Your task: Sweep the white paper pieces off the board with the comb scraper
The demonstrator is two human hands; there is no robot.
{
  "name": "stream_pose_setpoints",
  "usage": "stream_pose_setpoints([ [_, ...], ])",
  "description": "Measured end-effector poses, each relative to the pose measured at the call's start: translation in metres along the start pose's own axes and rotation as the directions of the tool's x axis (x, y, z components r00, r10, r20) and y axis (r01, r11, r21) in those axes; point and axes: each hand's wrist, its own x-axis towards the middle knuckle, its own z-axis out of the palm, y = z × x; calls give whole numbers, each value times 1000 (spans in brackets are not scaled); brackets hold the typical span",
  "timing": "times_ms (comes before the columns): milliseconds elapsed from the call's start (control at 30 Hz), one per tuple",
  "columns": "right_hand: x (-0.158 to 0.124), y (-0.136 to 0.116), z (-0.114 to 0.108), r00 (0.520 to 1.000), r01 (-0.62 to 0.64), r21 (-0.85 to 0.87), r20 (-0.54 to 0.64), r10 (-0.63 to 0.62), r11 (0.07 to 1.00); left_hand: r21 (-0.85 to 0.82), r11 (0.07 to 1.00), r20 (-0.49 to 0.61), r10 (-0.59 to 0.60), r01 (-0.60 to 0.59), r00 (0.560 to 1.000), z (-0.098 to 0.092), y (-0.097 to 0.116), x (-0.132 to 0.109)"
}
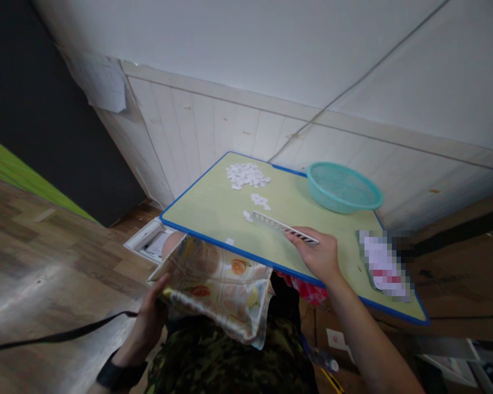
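Note:
My right hand (317, 253) is closed round one end of a long white slotted plastic strip (285, 225); its exact kind is unclear. The strip's far end rests near a few white paper scraps (247, 215) on the yellow-green tabletop (197, 205). A small cluster of scraps (261, 201) lies just beyond, and a larger heap (247, 176) farther back. At the table's near edge, my left hand (156, 301) grips the left side of a fruit-patterned sheet (219, 293), which sags over my lap. One scrap (234, 267) shows on the sheet, another (229, 241) near the table edge.
A turquoise plastic basin (345, 189) stands at the table's back right. A blurred-out package (384, 268) lies at the right edge. Behind the table is a white panelled wall (230, 123) with a cable. An open white box (148, 243) sits on the floor at left.

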Motion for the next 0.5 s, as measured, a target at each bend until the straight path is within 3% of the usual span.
stream_pose_setpoints([
  [133, 3, -4, -7, 999, -12, 58, 32, 10, 998, -4, 1000, 82, 19, -19, 996, -2, -1, 2],
  [333, 2, -4, -8, 1000, 19, 7, -3, -19, 1000, -7, 1000, 14, 21, -21, 1000, -4, 1, 0],
  [500, -3, -4, -6, 998, 60, -17, -27, -61, 998, -25, 1000, 71, 5, -3, 997, 5, 8, -12],
])
